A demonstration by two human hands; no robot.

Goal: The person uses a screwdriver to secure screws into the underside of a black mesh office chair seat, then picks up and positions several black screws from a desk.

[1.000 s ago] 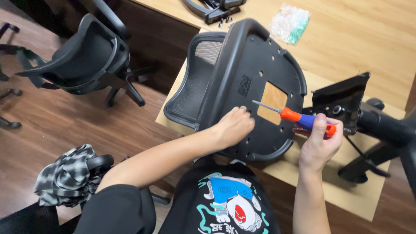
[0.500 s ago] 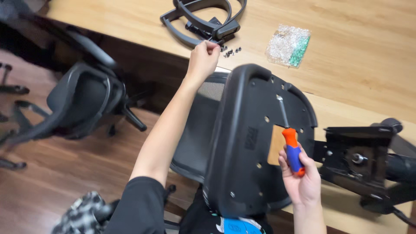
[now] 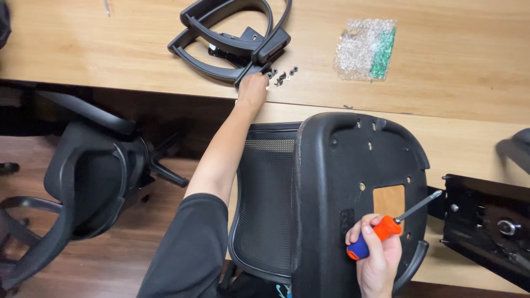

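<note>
Reaching across the table, left hand (image 3: 253, 88) pinches at small screws (image 3: 281, 75); right hand (image 3: 378, 259) grips a screwdriver (image 3: 386, 226).

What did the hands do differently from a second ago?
The left hand left the upturned black plastic chair seat and stretched out to the small dark screws beside the black curved armrests on the wooden table. The right hand kept gripping the orange-and-blue screwdriver.
</note>
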